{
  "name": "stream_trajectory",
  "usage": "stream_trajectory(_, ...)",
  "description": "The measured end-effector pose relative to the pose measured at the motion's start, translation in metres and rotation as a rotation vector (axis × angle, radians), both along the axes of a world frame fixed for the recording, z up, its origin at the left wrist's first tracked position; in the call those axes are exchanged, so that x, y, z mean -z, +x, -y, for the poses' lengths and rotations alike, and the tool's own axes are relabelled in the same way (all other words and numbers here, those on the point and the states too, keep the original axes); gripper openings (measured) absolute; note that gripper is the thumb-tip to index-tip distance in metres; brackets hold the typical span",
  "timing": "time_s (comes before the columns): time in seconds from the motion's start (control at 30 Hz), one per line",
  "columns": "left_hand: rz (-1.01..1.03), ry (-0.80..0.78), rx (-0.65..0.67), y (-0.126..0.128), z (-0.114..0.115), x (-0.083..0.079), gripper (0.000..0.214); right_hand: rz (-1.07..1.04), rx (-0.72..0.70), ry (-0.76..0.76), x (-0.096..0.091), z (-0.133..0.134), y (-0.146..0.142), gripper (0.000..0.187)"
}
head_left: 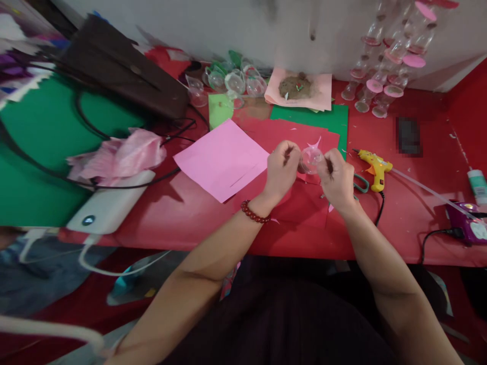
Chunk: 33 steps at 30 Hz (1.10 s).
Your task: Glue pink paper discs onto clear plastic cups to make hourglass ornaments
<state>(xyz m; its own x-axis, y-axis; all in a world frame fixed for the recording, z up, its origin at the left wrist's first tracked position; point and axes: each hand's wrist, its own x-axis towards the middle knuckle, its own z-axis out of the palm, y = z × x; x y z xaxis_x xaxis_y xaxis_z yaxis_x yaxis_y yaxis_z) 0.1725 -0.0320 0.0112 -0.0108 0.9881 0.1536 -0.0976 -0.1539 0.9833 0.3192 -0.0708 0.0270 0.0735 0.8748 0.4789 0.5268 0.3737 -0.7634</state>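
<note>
Between my hands is a small clear round plastic piece (311, 161), with pink showing through it; whether the pink belongs to it or lies behind is hard to tell. My left hand (282, 170), with a beaded bracelet at the wrist, pinches its left edge. At the right edge, the closed fingers of my right hand (338, 176) grip it too. Pink paper scraps (315, 143) show behind it. A pink paper sheet (222, 159) lies left of my left hand, on the red paper (292, 210). Scissor handles (361, 183) stick out beside my right hand.
A yellow glue gun (375, 166) with a long glue stick lies right, its cord hanging near the table edge. Stacked clear plastic towers (395, 56) stand back right. Cut bottle pieces (234, 81) sit at the back, near a brown bag (129, 66). A white power bank (110, 205) lies left.
</note>
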Motion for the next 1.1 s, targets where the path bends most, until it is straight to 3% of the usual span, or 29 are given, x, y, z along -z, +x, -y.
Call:
stream_trajectory(0.1, 0.018, -0.024, -0.052, -0.001, -0.004, 0.002, 0.026, -0.091, 0.061, -0.027, 0.001, -0.001, 0.002, 0.042)
stream_trajectory(0.2, -0.112, 0.066, -0.047, -0.005, -0.007, 0.004, 0.037, -0.191, 0.086, -0.074, 0.004, -0.004, 0.004, 0.042)
stream_trajectory(0.27, -0.194, 0.140, -0.061, -0.007, -0.008, 0.005, 0.028, -0.226, 0.094, -0.087, 0.006, -0.006, 0.006, 0.041)
stream_trajectory(0.33, -0.219, 0.185, -0.072, -0.009, -0.009, 0.008, 0.004, -0.239, 0.097, -0.088, 0.009, -0.009, 0.007, 0.040)
stream_trajectory(0.37, -0.210, 0.193, -0.064, -0.009, -0.009, 0.008, 0.014, -0.247, 0.093, -0.089, 0.010, -0.010, 0.008, 0.040)
stream_trajectory(0.5, -0.054, 0.143, 0.139, -0.007, -0.008, 0.009, 0.021, -0.320, 0.035, -0.145, 0.015, -0.013, 0.008, 0.041)
stream_trajectory(0.63, 0.095, 0.121, 0.397, -0.005, -0.006, 0.006, 0.051, -0.400, -0.023, -0.182, 0.016, -0.014, 0.006, 0.042)
stream_trajectory(1.1, 0.354, 0.054, 0.610, -0.011, -0.011, 0.005, 0.055, -0.384, -0.095, -0.129, 0.010, -0.009, 0.002, 0.049)
